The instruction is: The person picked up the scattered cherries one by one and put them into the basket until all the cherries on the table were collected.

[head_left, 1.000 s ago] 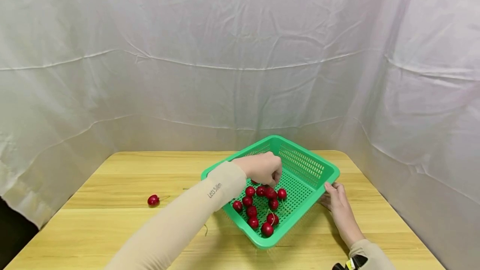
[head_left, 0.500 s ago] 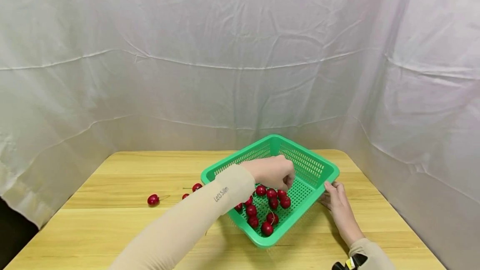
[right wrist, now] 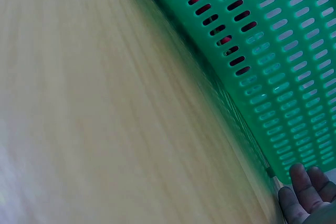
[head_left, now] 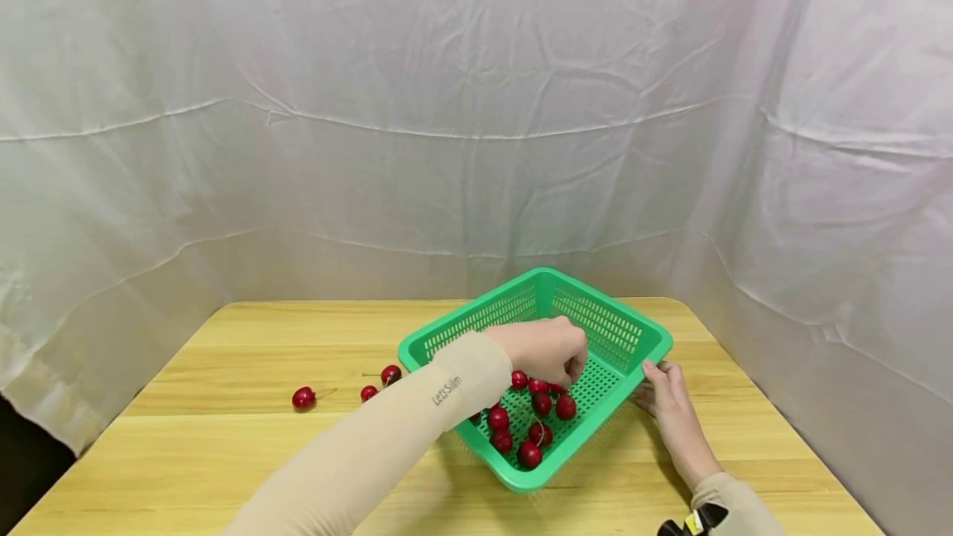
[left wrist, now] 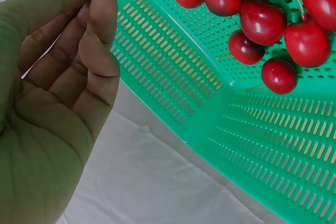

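A green plastic basket (head_left: 549, 478) with slotted walls stands on the table, with several red cherries (head_left: 529, 454) inside. My left hand (head_left: 547, 347) reaches over its rim, fingers curled down close above the cherries. In the left wrist view, its thumb and fingertips (left wrist: 102, 14) come together near the basket wall; cherries (left wrist: 262, 22) lie off to the right. I cannot tell whether anything is pinched between those fingertips. My right hand (head_left: 673, 412) grips the basket's right side, thumb at the rim, and its fingers (right wrist: 302, 184) show against the lower wall in the right wrist view.
Left of the basket, a stemmed cherry (head_left: 304, 399) lies alone on the wooden table (head_left: 186, 461). Two more, one of them a small cherry (head_left: 368, 393), sit beside the left forearm. A white cloth (head_left: 476, 189) hangs behind and at both sides.
My left hand has shifted right and slightly nearer inside the basket, and a cherry beneath it moved a little right. The forearm's shift uncovers two cherries on the table. My right hand stays put.
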`<state>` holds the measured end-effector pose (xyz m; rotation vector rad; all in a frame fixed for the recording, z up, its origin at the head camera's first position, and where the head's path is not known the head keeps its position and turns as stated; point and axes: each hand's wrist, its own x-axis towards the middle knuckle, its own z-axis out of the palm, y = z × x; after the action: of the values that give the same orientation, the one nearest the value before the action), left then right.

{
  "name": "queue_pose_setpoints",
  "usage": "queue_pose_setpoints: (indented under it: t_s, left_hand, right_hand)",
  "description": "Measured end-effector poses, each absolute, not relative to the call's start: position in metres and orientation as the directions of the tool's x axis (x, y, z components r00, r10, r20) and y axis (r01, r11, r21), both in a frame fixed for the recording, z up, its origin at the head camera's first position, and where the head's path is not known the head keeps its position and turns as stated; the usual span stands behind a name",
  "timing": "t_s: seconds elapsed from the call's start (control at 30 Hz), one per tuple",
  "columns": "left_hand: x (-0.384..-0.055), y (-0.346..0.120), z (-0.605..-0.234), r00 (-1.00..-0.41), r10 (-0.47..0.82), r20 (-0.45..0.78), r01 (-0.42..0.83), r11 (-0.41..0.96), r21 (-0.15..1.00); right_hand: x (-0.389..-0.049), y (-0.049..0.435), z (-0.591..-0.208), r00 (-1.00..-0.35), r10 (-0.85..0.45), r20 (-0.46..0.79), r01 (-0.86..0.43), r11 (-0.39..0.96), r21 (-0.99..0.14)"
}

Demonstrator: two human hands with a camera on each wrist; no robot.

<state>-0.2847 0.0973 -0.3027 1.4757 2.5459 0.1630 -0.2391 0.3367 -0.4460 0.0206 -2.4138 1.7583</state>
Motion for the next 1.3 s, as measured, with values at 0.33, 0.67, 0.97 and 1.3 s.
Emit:
queue_pose_setpoints:
  t_s: [0.33,0.67,0.97,1.3]
  left_hand:
    - [-0.286,0.097,-0.306,-0.487,0.866,-0.109,0.847,0.499,0.182]
    - [-0.288,0.098,-0.305,-0.49,0.869,-0.071,0.851,0.494,0.18]
    - [-0.29,0.098,-0.307,-0.482,0.873,-0.066,0.854,0.486,0.188]
    - [-0.295,0.084,-0.294,-0.506,0.861,-0.042,0.842,0.504,0.19]
  right_hand:
    - [-0.241,0.338,-0.448,-0.987,0.083,0.135,-0.103,0.307,-0.946]
    - [-0.24,0.337,-0.447,-0.988,0.076,0.132,-0.103,0.311,-0.945]
    - [-0.241,0.336,-0.447,-0.989,0.071,0.129,-0.101,0.306,-0.947]
    - [-0.242,0.337,-0.447,-0.989,0.071,0.132,-0.104,0.303,-0.947]
